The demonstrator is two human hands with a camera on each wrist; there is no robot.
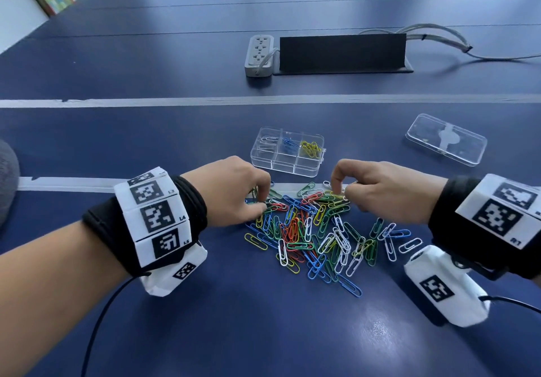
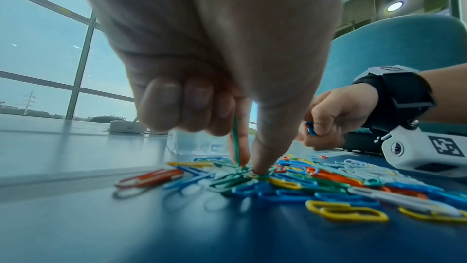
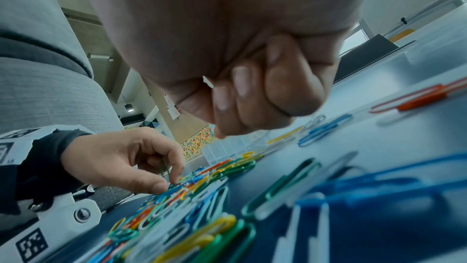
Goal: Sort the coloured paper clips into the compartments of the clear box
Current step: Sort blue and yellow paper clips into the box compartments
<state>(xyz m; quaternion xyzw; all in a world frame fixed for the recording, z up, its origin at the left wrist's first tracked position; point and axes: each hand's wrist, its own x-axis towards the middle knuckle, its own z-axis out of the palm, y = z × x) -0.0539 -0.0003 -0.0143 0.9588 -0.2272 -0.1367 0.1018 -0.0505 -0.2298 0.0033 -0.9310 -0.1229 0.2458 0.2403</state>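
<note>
A loose pile of coloured paper clips (image 1: pixel 316 230) lies on the blue table in front of me. Behind it stands the clear box (image 1: pixel 304 168), lid off, with white, blue and yellow clips in separate far compartments. My left hand (image 1: pixel 261 203) is at the pile's left edge. It pinches green clips (image 2: pixel 236 141) upright against the index finger while the thumb tip presses on the pile. My right hand (image 1: pixel 343 192) is at the pile's far right edge, index and thumb bent down onto the clips. Its curled fingers hold a blue clip (image 2: pixel 310 128).
The box's clear lid (image 1: pixel 446 139) lies at the right. A grey power strip (image 1: pixel 260 54), a black upright panel (image 1: pixel 342 53) and cables sit further back. White tape lines cross the table. A grey object shows at the left edge.
</note>
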